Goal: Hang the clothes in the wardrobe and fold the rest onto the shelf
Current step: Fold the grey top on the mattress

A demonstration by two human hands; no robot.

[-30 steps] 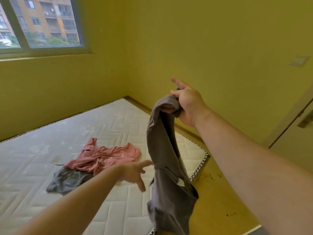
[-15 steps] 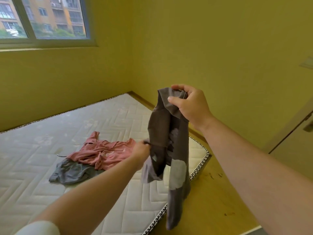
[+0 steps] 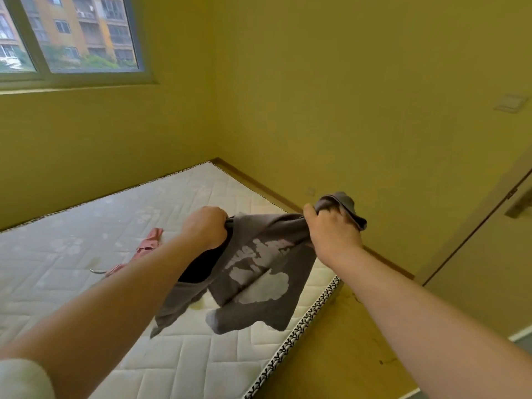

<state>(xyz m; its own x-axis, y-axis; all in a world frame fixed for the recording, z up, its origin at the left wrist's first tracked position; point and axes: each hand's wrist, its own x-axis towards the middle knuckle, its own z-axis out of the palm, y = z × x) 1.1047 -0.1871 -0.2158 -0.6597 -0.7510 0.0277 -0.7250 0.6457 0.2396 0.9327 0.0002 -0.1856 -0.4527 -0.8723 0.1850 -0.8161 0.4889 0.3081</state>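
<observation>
Garments in view: two, namely one grey T-shirt and one pink garment, the latter only partly visible. Hands: two, one left hand and one right hand. Also counted: one mattress, one window, one door with one handle, one wall switch plate.

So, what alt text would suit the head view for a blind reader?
A person's left hand and right hand grip a grey T-shirt with a pale print, stretched between them above a white mattress. A pink garment lies on the mattress, partly behind the left arm, in a yellow-walled room.
</observation>
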